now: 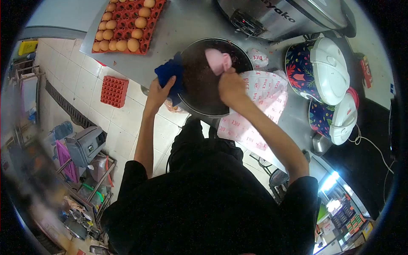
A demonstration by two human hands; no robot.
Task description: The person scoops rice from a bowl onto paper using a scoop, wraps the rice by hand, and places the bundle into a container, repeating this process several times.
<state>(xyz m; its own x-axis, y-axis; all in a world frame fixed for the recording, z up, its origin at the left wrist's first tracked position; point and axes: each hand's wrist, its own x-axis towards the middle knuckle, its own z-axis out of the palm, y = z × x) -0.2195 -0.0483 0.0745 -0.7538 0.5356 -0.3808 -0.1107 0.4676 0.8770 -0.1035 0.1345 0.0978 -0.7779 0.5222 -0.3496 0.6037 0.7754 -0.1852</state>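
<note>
A large round pot (192,111) with dark brown contents stands at the table's front edge. At the pot's left rim, my left hand (160,91) is closed on a dark blue cloth (170,73). My right hand (233,88) hovers above the right part of the pot, fingers wrapped around a pink scoop (215,60). The scoop is slightly blurred, and its grip is hidden in my fist. White paper with red print (265,91) lies under my right forearm, right beside the pot.
A red tray of brown eggs (127,25) sits at the back left of the metal table (178,25). A steel cooker (272,19) stands behind the pot, with two patterned white-lidded containers (302,70) to the right. Another red egg tray (114,92) is on the floor.
</note>
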